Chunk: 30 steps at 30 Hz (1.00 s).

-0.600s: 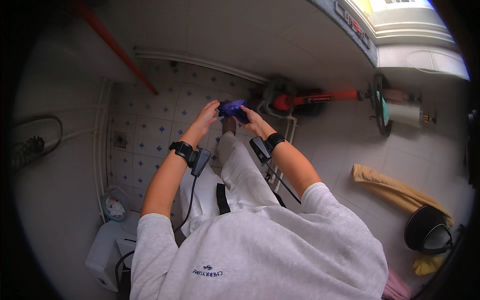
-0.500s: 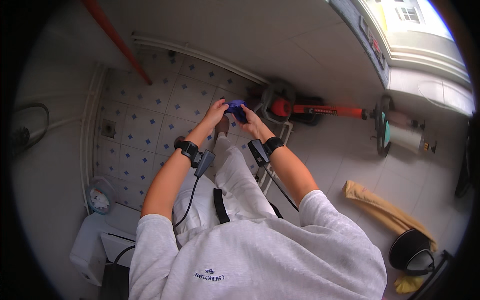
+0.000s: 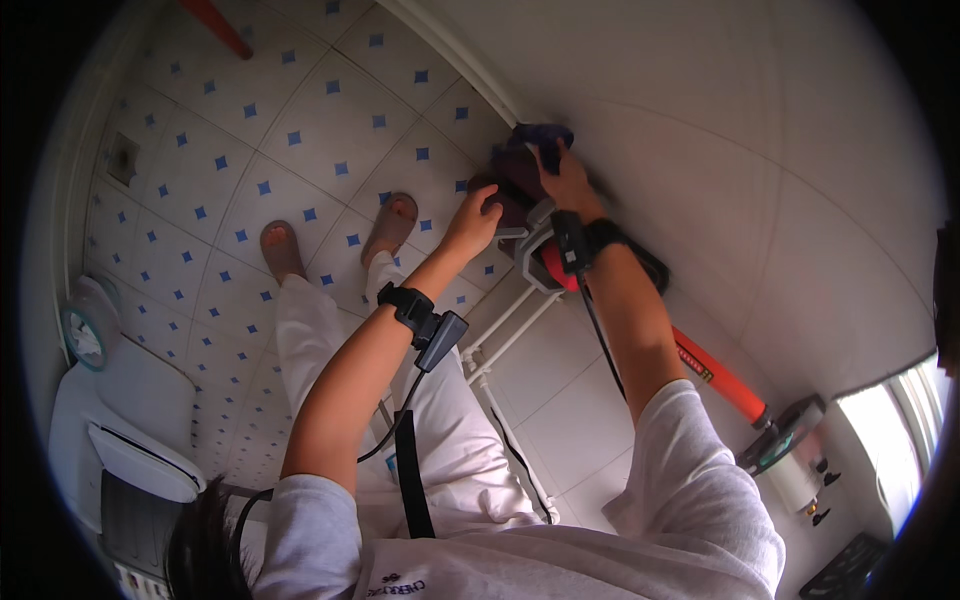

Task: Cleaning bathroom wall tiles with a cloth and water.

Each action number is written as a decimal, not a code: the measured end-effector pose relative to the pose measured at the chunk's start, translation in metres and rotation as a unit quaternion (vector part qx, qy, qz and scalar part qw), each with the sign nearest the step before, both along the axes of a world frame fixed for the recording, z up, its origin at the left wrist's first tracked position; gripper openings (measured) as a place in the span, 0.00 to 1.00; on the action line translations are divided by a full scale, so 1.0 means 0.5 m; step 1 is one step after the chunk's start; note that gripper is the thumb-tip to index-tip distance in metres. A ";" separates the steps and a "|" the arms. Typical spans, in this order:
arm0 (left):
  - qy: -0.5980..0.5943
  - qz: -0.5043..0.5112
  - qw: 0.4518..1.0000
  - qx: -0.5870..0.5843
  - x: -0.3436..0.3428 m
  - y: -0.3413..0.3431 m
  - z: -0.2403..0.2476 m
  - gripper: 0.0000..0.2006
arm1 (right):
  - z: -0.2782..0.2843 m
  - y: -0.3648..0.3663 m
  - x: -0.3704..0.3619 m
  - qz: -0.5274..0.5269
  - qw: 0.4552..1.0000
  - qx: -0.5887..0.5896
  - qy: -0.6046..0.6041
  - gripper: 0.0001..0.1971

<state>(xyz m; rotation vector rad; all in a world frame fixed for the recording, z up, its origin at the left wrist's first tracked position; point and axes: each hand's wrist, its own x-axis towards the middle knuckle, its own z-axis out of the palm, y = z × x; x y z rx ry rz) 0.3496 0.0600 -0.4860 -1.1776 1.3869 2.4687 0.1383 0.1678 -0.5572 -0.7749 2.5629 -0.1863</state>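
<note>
My right hand (image 3: pixel 566 185) is closed on a crumpled dark purple-blue piece (image 3: pixel 545 135), cloth or thin plastic; I cannot tell which. It is held at the foot of the wall, over a dark maroon object (image 3: pixel 517 175) that my arms partly cover. To its left, my left hand (image 3: pixel 472 225) is open, with thumb and fingers apart and nothing visible between them. Those fingers are near the dark object and a grey angular frame (image 3: pixel 532 250). A black strapped device sits on each of my wrists.
An orange-red tube (image 3: pixel 722 375) runs from the frame toward a white cylinder (image 3: pixel 793 480). White pipes (image 3: pixel 500 340) stand beside my leg. A white toilet (image 3: pixel 130 430) and a small clear bin (image 3: pixel 88 325) are at left. Another orange-red pole (image 3: pixel 218 28) reaches over the tiled floor (image 3: pixel 310 150).
Both hands held the purple-blue piece together; the left has let go. My right hand has carried it up and right to the wall. The view has turned, showing both feet.
</note>
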 end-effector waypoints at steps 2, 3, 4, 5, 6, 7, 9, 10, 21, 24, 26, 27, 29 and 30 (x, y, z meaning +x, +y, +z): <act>-0.041 0.044 0.998 0.035 0.086 0.045 -0.079 0.20 | -0.015 -0.074 0.061 0.051 0.998 0.033 -0.028 0.18; -0.032 0.088 0.994 0.062 0.101 0.046 -0.115 0.19 | -0.017 -0.118 0.061 0.102 0.993 0.059 -0.005 0.17; -0.019 0.086 0.994 0.069 0.076 0.055 -0.121 0.19 | -0.049 -0.094 0.015 0.100 0.993 0.066 0.008 0.17; -0.009 0.102 0.990 0.093 0.053 0.063 -0.125 0.19 | -0.084 -0.079 -0.029 0.106 0.992 0.056 0.027 0.17; -0.005 0.116 0.986 0.120 0.044 0.070 -0.121 0.18 | -0.110 -0.051 -0.056 0.110 0.992 0.048 0.039 0.18; -0.012 0.115 0.986 0.120 0.052 0.061 -0.121 0.18 | -0.121 -0.056 -0.046 0.108 0.992 0.048 0.033 0.18; -0.025 0.096 0.985 0.144 0.069 0.040 -0.112 0.17 | -0.135 -0.057 -0.023 0.027 0.986 0.165 -0.030 0.21; -0.031 0.096 0.984 0.146 0.075 0.030 -0.110 0.17 | -0.134 -0.045 -0.013 0.027 0.985 0.167 -0.036 0.21; -0.012 0.122 0.977 0.175 -0.031 0.003 -0.099 0.16 | -0.090 -0.012 -0.029 0.119 0.987 0.063 0.085 0.23; -0.021 0.122 0.977 0.173 -0.013 -0.017 -0.120 0.16 | -0.059 -0.044 0.009 0.082 0.993 0.055 0.069 0.21; -0.023 0.094 0.979 0.177 -0.009 -0.019 -0.127 0.20 | -0.032 -0.059 0.015 0.092 0.992 0.073 0.040 0.19; -0.018 0.097 0.978 0.183 -0.018 -0.019 -0.121 0.21 | -0.019 -0.060 0.007 0.097 0.991 0.084 0.032 0.18; -0.011 0.092 0.977 0.190 -0.027 -0.014 -0.111 0.21 | -0.032 -0.048 -0.001 0.101 0.990 0.096 0.024 0.17; 0.003 0.087 0.976 0.198 -0.045 -0.006 -0.103 0.21 | -0.059 -0.019 -0.028 -0.040 0.996 -0.050 -0.064 0.16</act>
